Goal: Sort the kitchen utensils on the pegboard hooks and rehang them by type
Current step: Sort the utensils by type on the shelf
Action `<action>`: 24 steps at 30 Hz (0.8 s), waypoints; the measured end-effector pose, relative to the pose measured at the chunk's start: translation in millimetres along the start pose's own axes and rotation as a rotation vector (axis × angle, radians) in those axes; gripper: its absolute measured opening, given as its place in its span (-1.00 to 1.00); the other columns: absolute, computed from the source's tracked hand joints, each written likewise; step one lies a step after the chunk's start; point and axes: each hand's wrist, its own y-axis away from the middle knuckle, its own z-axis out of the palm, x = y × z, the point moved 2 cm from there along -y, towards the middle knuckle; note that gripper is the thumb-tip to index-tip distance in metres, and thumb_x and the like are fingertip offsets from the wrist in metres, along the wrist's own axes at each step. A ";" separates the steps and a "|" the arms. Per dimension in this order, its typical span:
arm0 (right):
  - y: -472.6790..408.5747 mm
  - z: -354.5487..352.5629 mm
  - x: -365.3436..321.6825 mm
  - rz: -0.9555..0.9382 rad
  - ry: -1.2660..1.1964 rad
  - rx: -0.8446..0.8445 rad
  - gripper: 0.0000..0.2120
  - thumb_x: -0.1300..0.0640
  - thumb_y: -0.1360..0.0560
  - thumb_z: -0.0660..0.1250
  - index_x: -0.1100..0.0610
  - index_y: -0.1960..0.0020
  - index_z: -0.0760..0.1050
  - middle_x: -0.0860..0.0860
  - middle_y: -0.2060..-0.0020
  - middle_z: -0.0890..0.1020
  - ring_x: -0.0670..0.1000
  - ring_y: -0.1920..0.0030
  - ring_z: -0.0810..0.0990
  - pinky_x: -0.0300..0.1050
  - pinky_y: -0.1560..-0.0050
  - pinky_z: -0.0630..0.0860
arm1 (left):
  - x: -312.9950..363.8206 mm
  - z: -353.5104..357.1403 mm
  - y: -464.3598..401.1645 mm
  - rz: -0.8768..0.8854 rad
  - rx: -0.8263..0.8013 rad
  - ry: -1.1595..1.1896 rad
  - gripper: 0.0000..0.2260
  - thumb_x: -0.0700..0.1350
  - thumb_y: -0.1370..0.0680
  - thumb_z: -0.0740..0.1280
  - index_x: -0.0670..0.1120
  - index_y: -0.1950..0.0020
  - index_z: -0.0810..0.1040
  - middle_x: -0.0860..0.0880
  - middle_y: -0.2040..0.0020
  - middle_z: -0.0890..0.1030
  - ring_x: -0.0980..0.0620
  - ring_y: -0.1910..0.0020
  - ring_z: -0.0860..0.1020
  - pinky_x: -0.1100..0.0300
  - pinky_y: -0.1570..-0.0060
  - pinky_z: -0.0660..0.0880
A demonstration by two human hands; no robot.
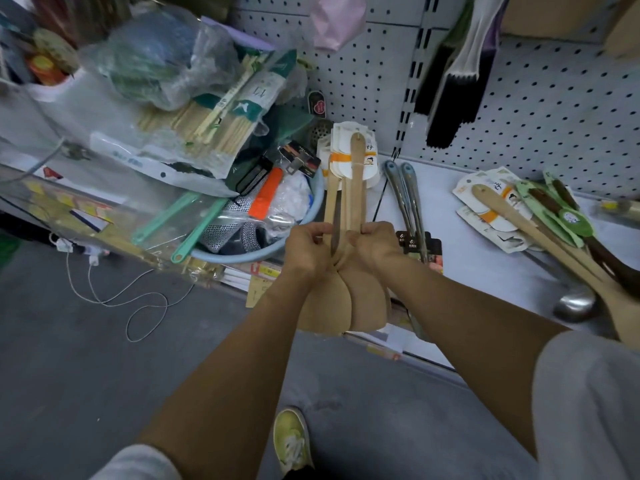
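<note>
My left hand [306, 247] and right hand [375, 242] both hold the wooden spoons [346, 296] in a bunch between them, not hung yet, and more spoons [540, 230] wait at my right.

Both forearms bare from the elbow down to the left hand [306, 249] and right hand [375, 245]; no watch, ring or glove seen on either. Light grey short sleeves: left sleeve [138, 462] at the bottom edge, right sleeve [588, 403] at the lower right, loose and softly creased. One shoe [291, 439] visible below, yellow-green canvas with pale laces, toe slightly scuffed.
</note>
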 end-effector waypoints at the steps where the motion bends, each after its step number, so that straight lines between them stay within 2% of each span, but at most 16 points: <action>1: 1.0 2.1 -1.1 0.012 0.003 0.001 -0.88 0.17 -0.52 0.33 0.21 0.01 0.58 0.24 -0.09 0.63 0.18 -0.08 0.61 0.08 -0.20 0.53 | -2.4 -0.2 -0.3 0.054 -0.025 -0.061 -0.71 -0.44 -0.52 0.18 -0.22 -0.10 0.61 -0.11 0.04 0.59 0.01 0.05 0.53 0.19 -0.03 0.52; 3: 1.7 5.4 -0.7 0.030 0.021 -0.014 -0.72 0.27 -0.53 0.29 0.37 -0.19 0.51 0.25 -0.08 0.60 0.21 -0.06 0.60 0.04 -0.11 0.56 | -10.1 -0.4 -2.3 0.096 -0.064 -0.147 -0.69 -0.43 -0.49 0.22 -0.24 -0.17 0.60 -0.10 0.05 0.58 0.01 0.05 0.52 0.08 -0.05 0.52; 4: 2.7 6.9 -0.3 0.026 0.025 -0.038 -0.71 0.31 -0.51 0.28 0.37 -0.21 0.51 0.21 0.03 0.63 0.16 0.07 0.61 -0.05 0.06 0.60 | -11.7 -1.0 -1.1 0.095 -0.096 -0.146 -0.70 -0.41 -0.48 0.21 -0.26 -0.14 0.59 -0.09 0.08 0.56 0.00 0.06 0.51 0.10 0.00 0.50; 6: 5.1 11.2 -0.8 0.019 0.020 -0.093 -0.73 0.37 -0.49 0.25 0.29 -0.16 0.58 0.08 0.28 0.58 -0.01 0.33 0.50 -0.30 0.47 0.44 | -15.4 -0.8 0.3 0.107 -0.134 -0.145 -0.82 -0.39 -0.45 0.17 -0.25 0.11 0.56 -0.09 0.21 0.50 -0.01 0.14 0.46 0.16 0.10 0.42; 7: 5.8 12.9 -1.1 0.014 0.019 -0.109 -0.72 0.39 -0.50 0.23 0.25 -0.14 0.60 0.03 0.33 0.55 -0.05 0.38 0.45 -0.36 0.55 0.35 | -14.5 0.1 0.8 0.105 -0.153 -0.152 -0.80 -0.40 -0.46 0.16 -0.16 0.23 0.50 -0.06 0.26 0.48 -0.01 0.17 0.45 0.15 0.12 0.42; 8: 5.9 14.5 -1.2 0.010 0.007 -0.120 -0.69 0.39 -0.51 0.20 0.21 -0.14 0.60 0.01 0.34 0.53 -0.08 0.38 0.44 -0.37 0.56 0.31 | -12.7 0.6 1.8 0.092 -0.176 -0.161 -0.72 -0.40 -0.48 0.17 -0.05 0.26 0.45 -0.04 0.24 0.50 -0.03 0.15 0.48 0.14 0.09 0.46; 10: 7.3 16.0 -1.0 0.005 -0.005 -0.135 -0.67 0.39 -0.54 0.17 0.15 -0.14 0.61 -0.02 0.33 0.53 -0.10 0.36 0.44 -0.34 0.46 0.32 | -10.1 1.6 5.3 0.050 -0.201 -0.173 -0.71 -0.36 -0.55 0.21 0.05 0.12 0.48 -0.10 0.04 0.56 -0.07 -0.02 0.53 0.10 -0.13 0.49; 11: 8.2 16.1 0.0 0.004 -0.002 -0.137 -0.68 0.38 -0.54 0.16 0.14 -0.10 0.61 -0.01 0.31 0.54 -0.10 0.35 0.45 -0.31 0.41 0.33 | -9.4 3.0 7.5 0.036 -0.218 -0.171 -0.75 -0.33 -0.57 0.22 0.01 -0.05 0.51 -0.14 -0.06 0.56 -0.08 -0.12 0.52 0.11 -0.20 0.45; 13: 12.5 12.4 0.2 -0.001 -0.007 -0.139 -0.70 0.38 -0.52 0.16 0.20 -0.07 0.62 0.07 0.24 0.58 -0.06 0.32 0.47 -0.26 0.35 0.36 | -9.3 6.3 9.0 0.021 -0.237 -0.188 -0.68 -0.28 -0.59 0.22 -0.15 -0.35 0.45 -0.16 -0.22 0.52 -0.08 -0.25 0.47 0.14 -0.24 0.39; 15: 15.5 7.0 2.2 0.001 -0.036 -0.117 -0.75 0.36 -0.52 0.19 0.21 -0.05 0.60 0.08 0.19 0.58 -0.01 0.25 0.51 -0.20 0.28 0.43 | -10.0 8.4 9.6 0.018 -0.218 -0.194 -0.70 -0.28 -0.58 0.24 -0.13 -0.32 0.46 -0.05 -0.16 0.53 -0.02 -0.20 0.46 0.16 -0.19 0.39; 17: 17.5 -2.4 8.2 -0.044 -0.042 -0.071 -0.76 0.32 -0.53 0.23 0.14 -0.10 0.59 0.04 0.11 0.61 0.01 0.11 0.57 -0.15 0.09 0.52 | -6.5 12.6 13.9 0.088 -0.174 -0.217 -0.77 -0.30 -0.55 0.25 0.04 -0.02 0.50 0.09 0.04 0.51 0.02 -0.08 0.47 0.16 -0.14 0.41; 18: 16.4 -9.7 13.9 -0.084 -0.022 -0.027 -0.74 0.32 -0.53 0.23 0.17 -0.15 0.59 0.04 0.03 0.62 0.02 0.04 0.58 -0.13 -0.03 0.54 | -2.9 17.1 16.5 0.152 -0.155 -0.230 -0.79 -0.28 -0.54 0.25 0.05 0.05 0.50 0.07 0.08 0.54 0.01 -0.04 0.50 0.13 -0.14 0.45; 19: 15.2 -17.3 20.1 -0.121 0.001 0.029 -0.72 0.34 -0.53 0.22 0.21 -0.17 0.59 0.07 -0.03 0.62 0.04 -0.01 0.58 -0.13 -0.09 0.53 | -0.8 22.5 20.4 0.217 -0.136 -0.249 -0.84 -0.26 -0.53 0.25 -0.03 0.00 0.54 -0.02 0.03 0.58 -0.03 -0.06 0.53 0.06 -0.17 0.49; 21: 13.4 -36.3 35.7 -0.133 0.042 0.150 -0.72 0.34 -0.54 0.20 0.24 -0.17 0.58 0.13 -0.12 0.61 0.09 -0.10 0.58 -0.12 -0.16 0.50 | 1.7 40.8 30.4 0.301 -0.153 -0.278 -0.70 -0.24 -0.54 0.26 -0.12 -0.27 0.51 -0.10 -0.25 0.54 -0.03 -0.25 0.48 0.11 -0.32 0.39; 22: 13.3 -47.6 43.8 -0.100 0.069 0.210 -0.73 0.32 -0.54 0.20 0.21 -0.18 0.58 0.13 -0.15 0.59 0.12 -0.14 0.57 -0.11 -0.17 0.48 | 2.8 51.5 36.6 0.315 -0.181 -0.269 -0.65 -0.26 -0.56 0.26 -0.13 -0.35 0.46 -0.10 -0.33 0.48 -0.01 -0.32 0.42 0.19 -0.36 0.32; 24: 11.7 -71.5 60.0 -0.034 0.169 0.323 -0.71 0.26 -0.53 0.22 0.15 -0.22 0.55 0.14 -0.18 0.55 0.16 -0.21 0.51 -0.06 -0.19 0.45 | 2.9 77.4 45.9 0.266 -0.264 -0.211 -0.61 -0.27 -0.58 0.27 -0.12 -0.41 0.40 -0.08 -0.40 0.40 -0.01 -0.38 0.37 0.18 -0.40 0.28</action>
